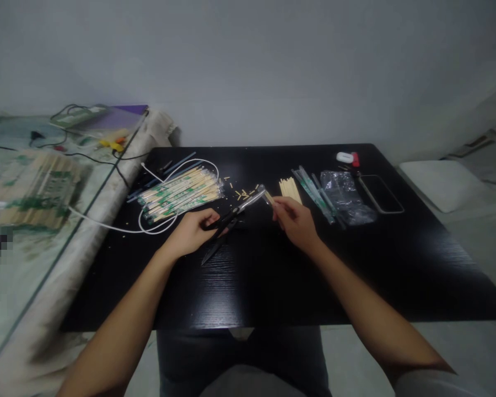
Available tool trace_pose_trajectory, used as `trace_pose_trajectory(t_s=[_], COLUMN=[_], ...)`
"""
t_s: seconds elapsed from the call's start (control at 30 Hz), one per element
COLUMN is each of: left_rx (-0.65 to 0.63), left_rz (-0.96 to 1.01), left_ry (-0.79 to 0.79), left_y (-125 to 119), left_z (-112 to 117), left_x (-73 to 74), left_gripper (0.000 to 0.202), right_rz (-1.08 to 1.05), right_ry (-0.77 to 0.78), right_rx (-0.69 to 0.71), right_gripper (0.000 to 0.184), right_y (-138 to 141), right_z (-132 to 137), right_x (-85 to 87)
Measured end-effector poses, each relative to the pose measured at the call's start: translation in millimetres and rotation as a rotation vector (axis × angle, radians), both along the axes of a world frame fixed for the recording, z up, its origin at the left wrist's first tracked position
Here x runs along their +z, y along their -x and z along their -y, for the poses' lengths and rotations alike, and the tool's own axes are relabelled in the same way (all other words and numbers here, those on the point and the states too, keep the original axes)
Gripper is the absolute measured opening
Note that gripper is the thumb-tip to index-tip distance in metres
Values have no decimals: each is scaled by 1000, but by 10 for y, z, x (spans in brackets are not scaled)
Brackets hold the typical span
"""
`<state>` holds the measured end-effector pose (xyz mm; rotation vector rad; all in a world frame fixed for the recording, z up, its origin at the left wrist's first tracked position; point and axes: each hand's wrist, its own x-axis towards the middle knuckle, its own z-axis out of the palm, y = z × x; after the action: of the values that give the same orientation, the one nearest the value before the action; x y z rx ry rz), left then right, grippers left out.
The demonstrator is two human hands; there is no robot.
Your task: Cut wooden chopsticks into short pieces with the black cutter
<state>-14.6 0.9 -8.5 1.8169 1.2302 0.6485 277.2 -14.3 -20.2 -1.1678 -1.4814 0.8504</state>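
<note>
My left hand (192, 231) is closed round the black handles of a pair of scissors (235, 216), whose metal blades point up and right over the black table (397, 264). My right hand (294, 219) pinches a thin wooden stick (268, 197) and holds its end at the blade tips. A small pile of bare wooden sticks (290, 188) lies just beyond my right hand. Short cut bits of wood (242, 193) are scattered behind the blades.
A heap of wrapped chopsticks (179, 194) lies at the left inside a loop of white cable (149, 227). Empty wrappers (314, 190), a crumpled plastic bag (343, 196), a phone (381, 193) and a small white and red object (347, 157) sit at the right. A cluttered glass-topped table (37, 220) adjoins the left edge.
</note>
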Motion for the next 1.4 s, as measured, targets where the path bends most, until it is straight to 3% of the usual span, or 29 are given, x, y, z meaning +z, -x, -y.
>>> trace_pose_trajectory(t_s=[0.33,0.4,0.5,0.6,0.73,0.93,1.0,1.03,1.13,1.2,1.27,1.4], left_rx=[59,139,384,587,645,714,653,558,127,-68,-130,-99], left_rz=[-87,-184,-414,-577,-615,-560,-480,-410,-110,58,155,199], left_ry=[-68,-167,-314,-366,-403,-502,-544,-549,-469,-385,-295,-172], left_y=[47,102,209,317,424,387,302,248,75,-23,-86,-114], left_z=[-44,-89,-166,-237,-300,-262,-209,-178,-83,-34,-6,-5], left_x=[0,-2,-16,-43,-86,-45,0,19,48,41,23,-18], left_gripper=[36,30,25,29,31,28,25,22,22,25,27,25], right_rz=[-13,-34,-104,-187,-241,-228,-218,-212,-194,-174,-146,-102], right_ry=[35,70,159,288,395,408,417,423,433,438,447,455], right_rx=[-8,-8,47,144,234,348,387,404,440,453,465,479], right_gripper=[29,31,33,33,34,34,34,33,34,35,36,35], right_y=[-9,-3,18,64,153,258,273,277,276,271,269,284], right_z=[-12,-11,-4,16,66,129,133,133,130,132,139,165], right_x=[17,31,38,21,-15,-52,-67,-73,-81,-76,-65,-47])
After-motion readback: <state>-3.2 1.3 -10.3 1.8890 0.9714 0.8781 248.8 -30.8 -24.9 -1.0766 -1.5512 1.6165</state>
